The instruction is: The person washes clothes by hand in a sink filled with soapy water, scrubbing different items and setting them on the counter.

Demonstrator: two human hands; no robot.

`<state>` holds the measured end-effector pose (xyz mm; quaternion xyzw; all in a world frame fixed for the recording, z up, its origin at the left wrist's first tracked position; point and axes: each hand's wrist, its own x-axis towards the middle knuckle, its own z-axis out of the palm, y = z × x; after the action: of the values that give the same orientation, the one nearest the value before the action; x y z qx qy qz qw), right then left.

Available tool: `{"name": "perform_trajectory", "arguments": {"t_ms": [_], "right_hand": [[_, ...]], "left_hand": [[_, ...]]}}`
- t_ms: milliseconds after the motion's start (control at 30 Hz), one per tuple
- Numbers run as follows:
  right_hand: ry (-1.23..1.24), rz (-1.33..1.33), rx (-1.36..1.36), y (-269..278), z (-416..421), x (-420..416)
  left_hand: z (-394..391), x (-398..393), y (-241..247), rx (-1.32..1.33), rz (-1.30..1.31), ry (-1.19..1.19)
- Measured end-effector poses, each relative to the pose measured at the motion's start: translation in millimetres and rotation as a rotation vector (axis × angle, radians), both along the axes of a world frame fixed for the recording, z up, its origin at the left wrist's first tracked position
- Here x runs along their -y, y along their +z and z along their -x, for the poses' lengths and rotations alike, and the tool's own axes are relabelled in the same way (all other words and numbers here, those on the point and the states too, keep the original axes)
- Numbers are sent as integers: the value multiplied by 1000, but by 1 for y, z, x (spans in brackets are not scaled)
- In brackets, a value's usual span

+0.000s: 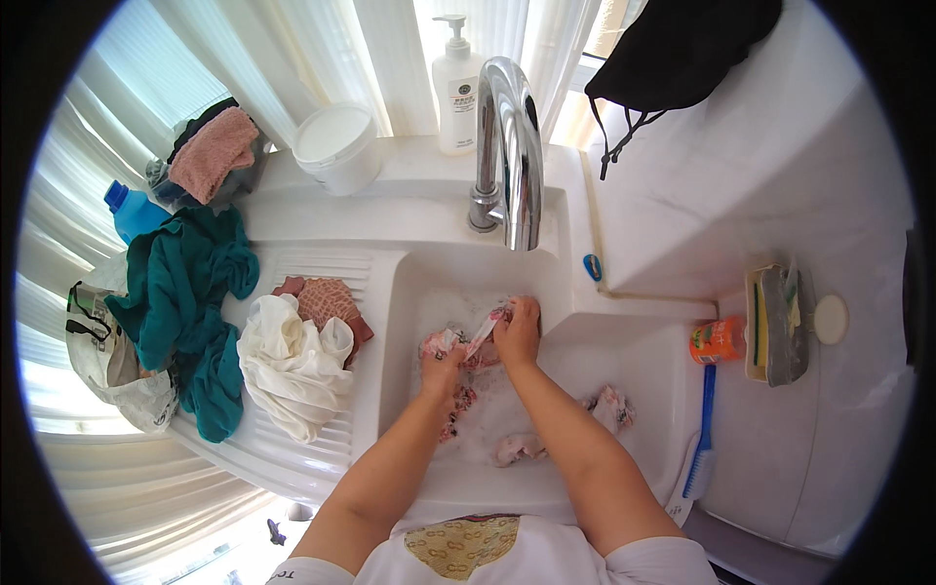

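Observation:
In the white laundry sink (643,439), a pink floral-patterned cloth (482,336) is stretched between my two hands, with suds around it. My left hand (441,374) grips its left part, where the fabric bunches up. My right hand (519,330) is closed on the other end, close to the basin's inner right wall. Below my left hand hangs or floats more floral fabric (457,413); whether it is the same piece cannot be made out. A pale pink wet cloth (518,449) and another floral bundle (614,408) lie in the sudsy water, partly behind my right forearm.
A chrome faucet (523,161) arches over the sink. On the left washboard are a white garment (292,365), a patterned pink garment (325,303) and a teal garment (183,292). A white tub (335,150) and pump bottle (457,95) stand behind. A blue brush (703,431) is at right.

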<state>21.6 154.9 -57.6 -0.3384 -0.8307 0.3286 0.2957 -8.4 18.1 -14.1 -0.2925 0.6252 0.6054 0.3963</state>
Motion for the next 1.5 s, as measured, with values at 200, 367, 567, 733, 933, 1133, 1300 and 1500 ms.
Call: {"name": "perform_trajectory", "arguments": {"t_ms": [200, 367, 567, 733, 933, 1133, 1300, 1500], "right_hand": [[284, 250, 173, -25, -22, 59], [582, -47, -216, 74, -47, 95], [81, 119, -204, 31, -20, 64], [460, -45, -376, 64, -38, 99], [249, -11, 74, 18, -11, 28], [71, 283, 327, 8, -19, 28], [520, 131, -104, 38, -44, 83], [255, 295, -168, 41, -43, 77]], "left_hand": [[15, 6, 6, 530, -483, 127], [12, 25, -69, 579, -1205, 55], [3, 3, -8, 235, -788, 99], [14, 31, -61, 166, -1284, 36], [-6, 15, -38, -411, -477, -389], [-11, 27, -55, -295, -586, -299], [3, 16, -40, 297, -699, 53], [14, 15, -38, 105, -1035, -157]]}}
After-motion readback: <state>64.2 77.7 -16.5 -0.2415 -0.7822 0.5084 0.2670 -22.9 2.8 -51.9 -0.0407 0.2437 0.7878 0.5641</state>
